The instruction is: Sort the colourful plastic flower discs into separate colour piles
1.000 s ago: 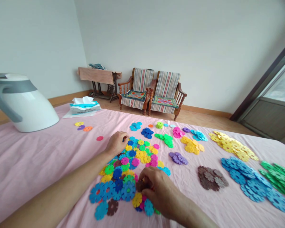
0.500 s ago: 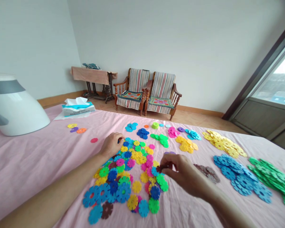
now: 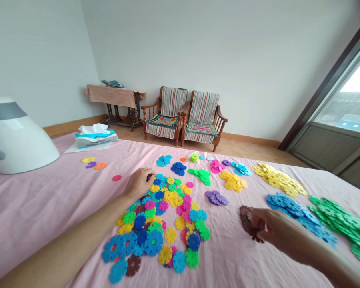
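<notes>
one mixed disc heap, lower centre; one brown pile, lower right; one tissue box, left. two hands: left hand curled at heap's upper left, right hand bent over brown pile; whether either grasps a disc, cannot tell.

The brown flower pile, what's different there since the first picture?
The right hand moved rightward from the mixed pile, carrying something brown, and is now at the brown flower pile. I can't tell whether it has let go. The left hand stayed beside the mixed pile.
</notes>
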### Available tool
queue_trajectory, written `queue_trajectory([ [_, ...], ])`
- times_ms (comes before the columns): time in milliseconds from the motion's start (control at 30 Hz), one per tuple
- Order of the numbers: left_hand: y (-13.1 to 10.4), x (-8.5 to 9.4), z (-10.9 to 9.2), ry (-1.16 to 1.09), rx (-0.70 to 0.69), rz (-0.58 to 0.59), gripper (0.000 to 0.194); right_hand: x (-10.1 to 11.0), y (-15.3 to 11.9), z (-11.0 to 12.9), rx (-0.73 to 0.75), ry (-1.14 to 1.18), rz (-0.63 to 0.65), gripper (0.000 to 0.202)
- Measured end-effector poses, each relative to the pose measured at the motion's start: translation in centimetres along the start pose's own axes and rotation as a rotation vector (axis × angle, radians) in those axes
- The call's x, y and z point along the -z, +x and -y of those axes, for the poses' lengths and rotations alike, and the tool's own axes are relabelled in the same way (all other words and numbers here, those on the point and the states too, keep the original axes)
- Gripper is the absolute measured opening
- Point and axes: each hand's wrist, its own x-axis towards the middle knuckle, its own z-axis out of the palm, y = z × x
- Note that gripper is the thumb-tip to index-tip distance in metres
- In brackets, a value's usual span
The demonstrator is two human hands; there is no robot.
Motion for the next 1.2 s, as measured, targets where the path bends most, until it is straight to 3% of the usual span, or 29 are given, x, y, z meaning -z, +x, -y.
queue_trajectory([
  [133,0.0,-0.2,0.2,0.001,0.003,-0.003,0.018,0.2,0.6,0.6,0.001,-0.079,-0.129,0.012],
  [267,-0.1,-0.2,0.1,-0.028,0.010,-0.016,0.018,0.2,1.3,5.7,0.052,-0.114,-0.042,0.019],
  [433,-0.2,-0.1,-0.1,-0.042,0.026,-0.010,0.018,-2.3,1.7,12.8,0.266,0.050,0.058,0.016],
  [567,-0.2,0.0,-0.1,-0.077,0.048,-0.009,0.019,-4.7,2.3,16.7,0.425,0.155,0.120,0.019],
  [767,0.0,-0.2,0.2,-0.129,0.092,-0.006,0.019,-7.4,4.7,20.7,0.653,0.132,0.016,0.024],
  [967,-0.1,-0.3,0.2,-0.132,0.096,-0.010,0.018,-8.5,5.5,21.6,0.830,0.049,0.027,0.038],
  [1200,-0.1,-0.2,0.3,-0.134,0.090,-0.006,0.017,-7.6,3.9,18.2,0.744,-0.028,0.062,0.040],
])
